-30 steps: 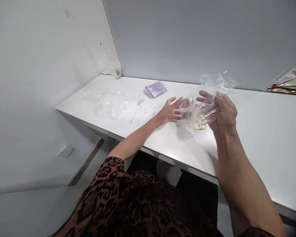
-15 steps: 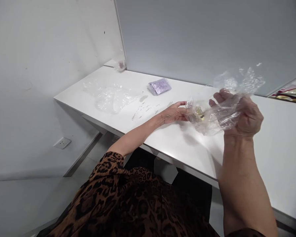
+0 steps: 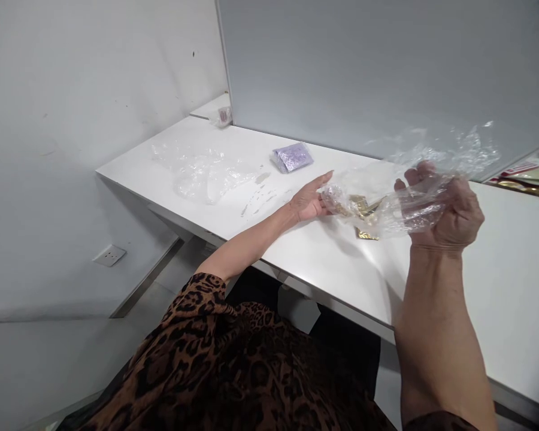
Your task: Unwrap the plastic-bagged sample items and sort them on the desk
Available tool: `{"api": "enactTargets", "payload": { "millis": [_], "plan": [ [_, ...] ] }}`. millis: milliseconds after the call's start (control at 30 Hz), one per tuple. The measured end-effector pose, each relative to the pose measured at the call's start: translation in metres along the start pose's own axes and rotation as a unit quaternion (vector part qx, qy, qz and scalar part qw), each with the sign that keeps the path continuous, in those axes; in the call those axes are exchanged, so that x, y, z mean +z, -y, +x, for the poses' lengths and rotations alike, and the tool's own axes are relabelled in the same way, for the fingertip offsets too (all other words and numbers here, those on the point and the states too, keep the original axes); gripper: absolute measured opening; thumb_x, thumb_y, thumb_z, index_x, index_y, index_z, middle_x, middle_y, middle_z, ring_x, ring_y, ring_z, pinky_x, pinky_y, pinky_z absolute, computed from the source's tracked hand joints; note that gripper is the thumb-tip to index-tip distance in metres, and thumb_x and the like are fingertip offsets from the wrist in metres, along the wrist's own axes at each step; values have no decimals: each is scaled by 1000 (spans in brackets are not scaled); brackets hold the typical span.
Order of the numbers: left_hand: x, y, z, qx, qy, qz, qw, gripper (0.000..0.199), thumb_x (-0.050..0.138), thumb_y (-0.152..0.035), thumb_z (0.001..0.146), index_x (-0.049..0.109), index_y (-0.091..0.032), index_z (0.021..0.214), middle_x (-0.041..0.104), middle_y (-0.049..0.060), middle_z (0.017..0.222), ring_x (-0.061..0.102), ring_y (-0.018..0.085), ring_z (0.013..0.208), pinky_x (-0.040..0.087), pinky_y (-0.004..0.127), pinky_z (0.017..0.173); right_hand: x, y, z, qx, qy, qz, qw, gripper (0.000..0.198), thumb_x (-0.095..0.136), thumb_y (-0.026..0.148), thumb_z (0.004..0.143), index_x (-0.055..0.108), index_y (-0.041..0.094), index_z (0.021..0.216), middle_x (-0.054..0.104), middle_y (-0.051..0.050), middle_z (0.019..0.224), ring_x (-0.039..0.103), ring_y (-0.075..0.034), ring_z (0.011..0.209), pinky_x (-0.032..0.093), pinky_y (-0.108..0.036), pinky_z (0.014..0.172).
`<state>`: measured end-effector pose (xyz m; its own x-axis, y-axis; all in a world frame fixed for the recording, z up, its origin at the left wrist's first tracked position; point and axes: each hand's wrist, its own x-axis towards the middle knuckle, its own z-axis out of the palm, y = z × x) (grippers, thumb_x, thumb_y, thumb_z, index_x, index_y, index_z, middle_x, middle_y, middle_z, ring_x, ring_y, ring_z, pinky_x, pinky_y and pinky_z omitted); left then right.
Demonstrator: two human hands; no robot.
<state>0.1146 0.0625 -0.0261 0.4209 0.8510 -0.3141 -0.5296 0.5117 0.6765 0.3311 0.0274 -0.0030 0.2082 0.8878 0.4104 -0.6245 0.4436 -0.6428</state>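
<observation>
A crinkled clear plastic bag [image 3: 388, 218] stretches between my two hands above the white table [image 3: 341, 275]. Around its bunched left end curl the fingers of my left hand [image 3: 312, 200], partly hidden, while the thumb sticks out apart. My right hand [image 3: 451, 209] is raised at the other end, its bent fingers gripping the film, which covers part of them. Shiny gold packets [image 3: 363, 206] show at the bag's lower left part, close to my left hand. One gold packet [image 3: 367, 234] hangs lowest; whether it is inside the film I cannot tell.
A purple packet in clear wrap [image 3: 293, 157] lies toward the back of the table. Left of it spreads a loose clear plastic sheet or bag [image 3: 211, 176]. A small wrapped item [image 3: 223, 117] sits in the far corner. Gold and red packages [image 3: 525, 179] lie at the right edge, beside the grey partition [image 3: 363, 72].
More gold packets show at the bag's lower part. My left hand has shifted slightly left and its thumb has lifted away; my right hand has moved slightly right.
</observation>
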Motion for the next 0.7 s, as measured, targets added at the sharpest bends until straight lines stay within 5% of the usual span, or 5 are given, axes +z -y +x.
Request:
{"api": "enactTargets", "payload": {
  "millis": [200, 367, 533, 633, 700],
  "plan": [
    [2, 4, 6, 7, -55, 6, 998, 31, 66, 13, 82, 71, -9, 104, 74, 4, 86, 73, 14, 80, 60, 34, 101, -9, 5, 6, -22, -25, 22, 999, 23, 54, 23, 94, 68, 20, 76, 70, -10, 108, 71, -20, 94, 59, -37, 88],
    [7, -10, 3, 55, -19, -128, 990, 24, 56, -7, 105, 74, -10, 122, 78, 4, 91, 75, 12, 86, 57, 28, 101, -22, 11, 21, -10, -169, 22, 985, 33, 45, 15, 96, 62, 17, 69, 65, -11, 101, 71, -17, 88, 60, -33, 79],
    [8, -14, 2, 39, -43, -148, 987, 38, 47, -39, 114, 74, -13, 122, 70, 0, 71, 63, 9, 59, 55, 21, 73, -17, 0, 24, 120, -313, -40, 941, 17, 48, 4, 86, 55, 15, 74, 64, -14, 93, 68, -19, 85, 59, -32, 70],
    [7, -13, 1, 33, -67, -147, 986, 38, 46, -39, 114, 74, -14, 117, 65, -2, 67, 55, 7, 51, 48, 18, 61, -22, -4, 22, 113, -309, -77, 941, 9, 51, 8, 83, 53, 17, 80, 63, -12, 95, 68, -20, 86, 59, -37, 72],
    [5, -13, 1, 36, -78, -153, 985, 37, 48, -39, 113, 74, -14, 118, 65, -1, 69, 52, 7, 50, 46, 18, 58, -29, -3, 20, 54, -233, -159, 958, 8, 54, 27, 90, 54, 20, 85, 64, -13, 101, 71, -26, 93, 60, -46, 76]
  ]
}}
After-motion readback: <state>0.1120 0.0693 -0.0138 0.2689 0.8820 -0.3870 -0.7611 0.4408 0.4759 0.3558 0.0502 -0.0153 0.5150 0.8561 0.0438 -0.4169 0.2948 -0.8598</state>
